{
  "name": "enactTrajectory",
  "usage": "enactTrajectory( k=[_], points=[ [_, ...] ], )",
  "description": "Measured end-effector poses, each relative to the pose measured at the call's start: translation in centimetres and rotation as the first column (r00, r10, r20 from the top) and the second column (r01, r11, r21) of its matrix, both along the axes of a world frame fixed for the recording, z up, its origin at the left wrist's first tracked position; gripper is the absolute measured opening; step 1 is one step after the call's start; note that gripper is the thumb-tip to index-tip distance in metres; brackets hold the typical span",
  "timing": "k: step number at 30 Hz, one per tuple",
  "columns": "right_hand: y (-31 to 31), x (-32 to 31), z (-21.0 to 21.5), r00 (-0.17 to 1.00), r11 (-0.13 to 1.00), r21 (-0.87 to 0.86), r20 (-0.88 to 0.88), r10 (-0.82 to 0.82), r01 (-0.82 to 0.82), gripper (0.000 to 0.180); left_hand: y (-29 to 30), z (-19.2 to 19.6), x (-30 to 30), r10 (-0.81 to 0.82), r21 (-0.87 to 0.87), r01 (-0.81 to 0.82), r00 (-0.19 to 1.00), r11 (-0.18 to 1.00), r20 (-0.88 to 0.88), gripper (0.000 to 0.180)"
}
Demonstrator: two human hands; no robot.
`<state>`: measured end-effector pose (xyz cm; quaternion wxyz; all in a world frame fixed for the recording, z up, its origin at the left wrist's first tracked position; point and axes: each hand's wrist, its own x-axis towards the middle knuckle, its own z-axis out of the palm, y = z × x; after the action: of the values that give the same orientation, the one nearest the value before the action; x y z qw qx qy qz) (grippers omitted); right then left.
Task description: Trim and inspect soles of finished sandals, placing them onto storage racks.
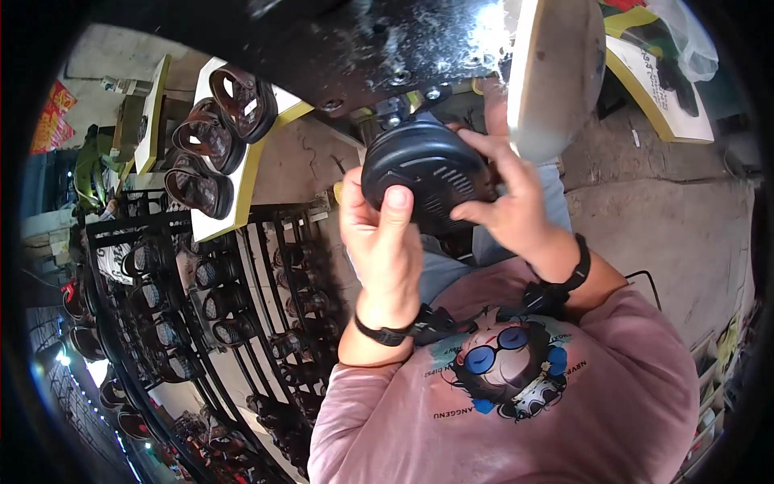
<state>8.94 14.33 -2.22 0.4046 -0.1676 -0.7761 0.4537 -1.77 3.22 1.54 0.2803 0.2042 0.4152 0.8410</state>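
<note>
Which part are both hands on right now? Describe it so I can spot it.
Under the black metal plate across the top, both hands meet. Between the left hand and right hand sits a round black cap, domed, with slotted vents, unlike the flat pale disc beside it.

The sandal sole (427, 173) is looking like matt black rubber, ridged with tread. Above it, the machine plate (322, 40) is showing glossy, scuffed black metal. Left of it, brown sandals (214, 145) are gleaming like polished leather.

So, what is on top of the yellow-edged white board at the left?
Three brown sandals lie in a row on the yellow-edged board, straps up. The board surface beneath them is covered, so what is under the soles cannot be seen.
</note>
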Motion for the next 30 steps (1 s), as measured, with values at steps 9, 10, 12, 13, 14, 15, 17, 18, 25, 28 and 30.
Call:
enactTrajectory(
  k=[9, 10, 12, 13, 14, 15, 17, 18, 25, 28, 30],
  points=[
    [5.2, 1.2, 10.2, 0.953, 0.924, 0.319, 0.277, 0.123, -0.212, 0.043, 0.0, 0.1, 1.8, 0.017, 0.036, -0.022, 0.991, 0.999, 0.134, 0.038],
    [4.8, 0.4, 10.7, 0.953, 0.927, 0.305, 0.272, 0.136, -0.219, 0.044, -0.2, 0.5, 1.5, 0.038, 0.039, -0.045, 0.988, 0.998, 0.153, 0.039],
    [3.8, -0.6, 10.9, 0.95, 0.926, 0.296, 0.271, 0.155, -0.236, 0.045, -0.6, 1.6, 0.3, 0.108, 0.016, -0.111, 0.986, 0.994, 0.124, 0.039],
    [3.2, -0.9, 10.4, 0.939, 0.957, 0.215, 0.321, 0.12, -0.196, 0.041, -0.7, 2.9, -0.2, 0.094, -0.025, -0.091, 0.977, 0.996, 0.192, 0.032],
    [2.4, -1.5, 10.0, 0.926, 0.976, 0.138, 0.363, 0.105, -0.165, 0.042, -1.3, 3.7, -1.8, 0.089, -0.105, -0.078, 0.991, 0.991, 0.104, 0.032],
    [2.0, -1.6, 9.2, 0.924, 0.984, 0.124, 0.374, 0.077, -0.132, 0.045, -1.7, 4.3, -3.2, 0.12, -0.16, -0.124, 0.992, 0.979, -0.033, 0.034],
    [0.9, -2.6, 5.3, 0.993, 1.0, 0.028, 0.117, -0.002, -0.002, 0.04, -2.3, 5.2, -5.4, 0.194, -0.111, -0.243, 0.921, 0.964, -0.339, 0.04],
    [0.9, -3.2, 3.7, 0.984, 0.968, 0.204, -0.13, -0.118, 0.143, 0.039, -2.3, 5.7, -6.1, 0.25, 0.002, -0.286, 0.835, 0.958, -0.491, 0.044],
    [-5.0, -8.6, 3.9, 0.903, 0.921, -0.05, 0.181, 0.389, -0.387, 0.021, 3.1, -1.7, -21.0, -0.061, -0.048, -0.527, -0.008, 0.848, -0.998, 0.037],
    [-4.8, -14.2, 5.1, 0.923, 0.931, -0.013, 0.123, 0.364, -0.365, 0.022, 2.0, -4.0, -22.0, -0.212, -0.342, -0.543, 0.289, 0.767, -0.934, 0.036],
    [-2.3, -17.9, 3.7, 0.952, 0.955, -0.085, 0.095, 0.292, -0.285, 0.028, -0.2, -1.5, -21.5, -0.002, -0.358, -0.709, 0.449, 0.607, -0.894, 0.039]
  ],
)
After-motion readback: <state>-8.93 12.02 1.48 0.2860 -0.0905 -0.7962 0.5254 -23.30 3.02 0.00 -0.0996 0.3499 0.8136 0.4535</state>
